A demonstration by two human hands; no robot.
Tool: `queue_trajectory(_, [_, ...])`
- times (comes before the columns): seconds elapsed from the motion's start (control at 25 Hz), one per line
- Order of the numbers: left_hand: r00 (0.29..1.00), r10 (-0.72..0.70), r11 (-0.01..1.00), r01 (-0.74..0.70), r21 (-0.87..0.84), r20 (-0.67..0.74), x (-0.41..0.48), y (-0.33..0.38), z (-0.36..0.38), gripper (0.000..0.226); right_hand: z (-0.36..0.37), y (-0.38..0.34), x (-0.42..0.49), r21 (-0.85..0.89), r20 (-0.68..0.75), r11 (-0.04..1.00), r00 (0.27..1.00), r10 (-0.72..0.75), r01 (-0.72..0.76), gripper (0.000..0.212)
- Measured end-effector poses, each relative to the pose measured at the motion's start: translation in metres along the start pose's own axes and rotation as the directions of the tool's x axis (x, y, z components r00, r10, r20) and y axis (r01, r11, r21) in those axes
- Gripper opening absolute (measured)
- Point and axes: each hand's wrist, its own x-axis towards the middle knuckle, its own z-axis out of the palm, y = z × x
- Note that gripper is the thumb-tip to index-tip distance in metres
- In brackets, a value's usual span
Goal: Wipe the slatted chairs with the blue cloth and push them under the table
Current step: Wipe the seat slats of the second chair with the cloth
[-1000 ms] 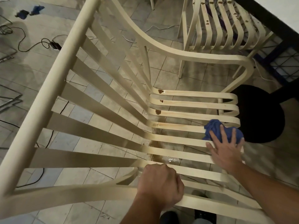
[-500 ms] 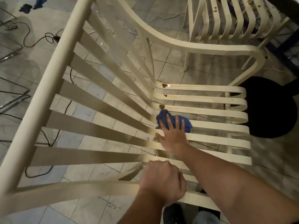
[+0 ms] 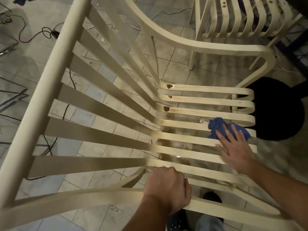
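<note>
A cream slatted chair [image 3: 103, 90] fills the view, its back at the left and its seat slats running to the right. My right hand [image 3: 233, 147] lies flat with straight fingers on a crumpled blue cloth [image 3: 218, 126], pressing it onto the seat slats near their front ends. My left hand [image 3: 166, 187] grips the near armrest of the chair where it meets the seat. Brown stains [image 3: 169, 86] mark the slats at the seat's back, and wet patches show on the middle slats.
A second slatted chair [image 3: 241, 19] stands at the top right, partly under a dark table edge [image 3: 300, 7]. A black round base [image 3: 280, 110] sits on the tiled floor beyond the seat. Cables [image 3: 33, 35] and metal frames lie at the left.
My right hand has slid the blue cloth from the seat's back end out to the front ends of the slats. My left hand has kept its grip on the armrest.
</note>
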Motion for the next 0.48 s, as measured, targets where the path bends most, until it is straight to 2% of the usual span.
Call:
queue_trajectory(0.12, [1.0,-0.002,1.0,0.002,-0.009,0.002,0.001,0.001,-0.002,0.048,-0.006,-0.015,0.013,-0.006,0.021,0.997,0.997,-0.078,0.078,0.071])
queue_trajectory(0.24, [1.0,0.01,1.0,-0.01,-0.006,-0.029,0.0,0.001,-0.001,0.047,-0.011,-0.064,0.038,-0.036,0.048,0.983,0.983,-0.178,0.18,0.078])
queue_trajectory(0.4, [0.999,-0.01,1.0,0.01,-0.005,-0.04,0.0,0.002,0.003,0.047,-0.017,-0.171,0.083,0.072,0.121,0.968,0.962,-0.247,0.239,0.076])
queue_trajectory(0.48, [1.0,-0.016,1.0,0.016,0.005,-0.027,0.001,0.003,0.003,0.047,-0.017,-0.218,0.096,0.162,0.15,0.963,0.959,-0.239,0.215,0.078])
